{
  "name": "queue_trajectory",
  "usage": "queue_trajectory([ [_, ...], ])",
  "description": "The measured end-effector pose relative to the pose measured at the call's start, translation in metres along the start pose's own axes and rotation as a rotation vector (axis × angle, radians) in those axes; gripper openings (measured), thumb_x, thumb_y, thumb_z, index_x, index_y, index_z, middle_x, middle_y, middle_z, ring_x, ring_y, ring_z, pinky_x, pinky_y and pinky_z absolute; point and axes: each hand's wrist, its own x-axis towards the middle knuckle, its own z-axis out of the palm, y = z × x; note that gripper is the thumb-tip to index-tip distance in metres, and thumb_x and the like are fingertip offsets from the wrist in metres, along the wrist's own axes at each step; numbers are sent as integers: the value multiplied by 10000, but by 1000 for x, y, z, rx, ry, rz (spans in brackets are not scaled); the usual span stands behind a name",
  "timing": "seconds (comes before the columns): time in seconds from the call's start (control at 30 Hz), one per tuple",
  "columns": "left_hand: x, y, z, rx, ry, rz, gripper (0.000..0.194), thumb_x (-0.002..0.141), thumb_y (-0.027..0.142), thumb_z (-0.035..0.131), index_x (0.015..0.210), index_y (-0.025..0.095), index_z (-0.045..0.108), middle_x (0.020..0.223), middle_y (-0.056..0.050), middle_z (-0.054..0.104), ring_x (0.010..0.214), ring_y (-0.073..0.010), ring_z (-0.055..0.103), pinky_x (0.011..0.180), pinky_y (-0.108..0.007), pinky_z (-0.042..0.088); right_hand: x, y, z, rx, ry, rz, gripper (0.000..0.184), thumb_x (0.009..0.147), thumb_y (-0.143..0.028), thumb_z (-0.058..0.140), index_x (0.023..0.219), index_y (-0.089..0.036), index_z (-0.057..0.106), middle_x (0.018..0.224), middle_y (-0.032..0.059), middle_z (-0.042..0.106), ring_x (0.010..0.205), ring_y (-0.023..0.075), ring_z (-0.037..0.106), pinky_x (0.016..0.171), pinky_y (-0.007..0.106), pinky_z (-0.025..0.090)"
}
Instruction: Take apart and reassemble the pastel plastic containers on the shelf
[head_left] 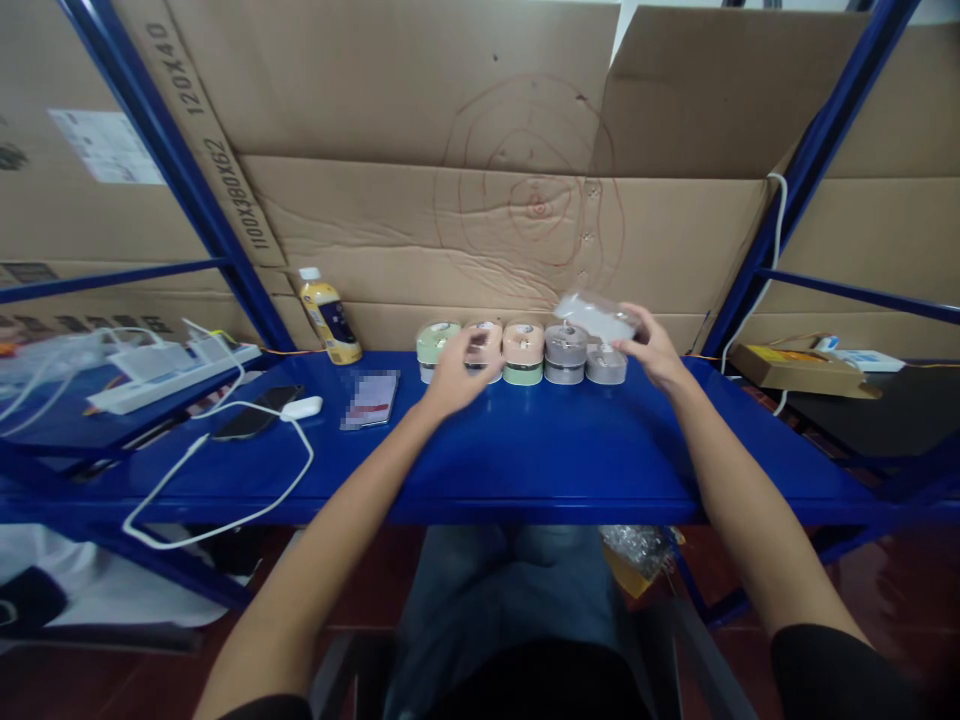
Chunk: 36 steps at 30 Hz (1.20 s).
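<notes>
My right hand [654,348] is raised over the right end of a row of round tins, its fingers closed on a clear, whitish plastic package [596,316] that is blurred. Below that package sits a single low grey tin [606,368]. To its left are a grey stack [565,350], a stack with a pink top and green base [523,345], a pink-topped stack [491,335] and a green-topped stack [433,345]. My left hand [455,378], slightly blurred, is in front of the green and pink-topped stacks with fingers apart. Whether it touches them is unclear.
The blue table [517,450] stands against a cardboard wall. Leftward are a yellow bottle [330,318], a phone [373,398], a dark phone [259,412], a white cable [300,470] and a power strip [169,378]. Blue posts rise at both sides; an open cardboard box [799,370] lies right.
</notes>
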Motion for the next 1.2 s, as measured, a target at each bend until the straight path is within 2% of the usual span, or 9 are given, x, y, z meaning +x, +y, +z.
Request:
queue_trajectory([
  [0.1,-13,6,19,-320,-314,-69,926,736,541,817,1495,199,414,1463,-204,568,1328,-316,605,1120,-486,494,-19,-23,27,111,-454,-34,863,673,-460,845,1450,-267,520,1405,77,643,1221,320,656,1057,484,534],
  [0.17,-22,1,25,-395,-432,-116,1016,673,516,873,1517,214,396,1504,-209,544,1385,-334,567,1145,-511,467,-30,-29,47,147,-662,-32,892,671,-435,866,1470,-274,504,1410,73,645,1229,312,660,1074,493,526],
  [0.23,-30,-5,27,-385,-489,-146,1028,633,491,908,1497,209,427,1490,-204,563,1412,-347,541,1169,-534,435,-38,-29,60,123,-781,-41,927,675,-424,878,1496,-256,482,1423,87,640,1269,316,642,1102,502,508],
  [0.37,-40,-10,28,-238,-508,-145,1081,579,507,945,1483,193,442,1448,-197,595,1381,-370,561,1169,-560,425,-42,-20,67,-35,-851,-65,1055,627,-466,928,1537,-227,452,1506,117,582,1380,345,564,1172,520,452],
  [0.47,-44,-5,34,-116,-469,-100,1120,534,538,966,1473,199,458,1465,-187,580,1362,-400,561,1149,-573,440,-45,-19,70,-142,-841,-94,1092,609,-551,933,1545,-249,458,1524,125,565,1379,363,565,1172,547,455],
  [0.7,-47,2,41,-102,-437,-54,1052,613,597,925,1474,214,459,1435,-159,604,1304,-394,599,1089,-529,500,-58,-43,94,-350,-604,-250,985,629,-689,875,1456,-243,580,1349,160,653,1255,418,612,1054,621,512],
  [0.8,-47,-2,36,-69,-434,-42,1106,623,600,921,1530,216,418,1478,-174,563,1351,-400,558,1134,-558,455,-54,-43,85,-301,-553,-253,843,719,-676,820,1422,-262,609,1324,131,682,1197,379,650,1039,579,525],
  [1.0,-47,-8,30,28,-524,7,582,851,600,733,1333,276,703,1415,-130,574,1372,-366,531,1198,-556,391,-34,-20,49,-288,-372,-98,741,856,-663,692,1431,-206,590,1316,149,699,1133,348,680,1023,558,524],
  [1.2,-40,-12,24,24,-497,4,501,937,590,600,1259,244,766,1447,-136,564,1450,-366,453,1223,-536,363,-31,-15,43,-319,-362,-79,714,869,-654,686,1416,-205,592,1272,137,716,1069,319,694,974,514,547],
])
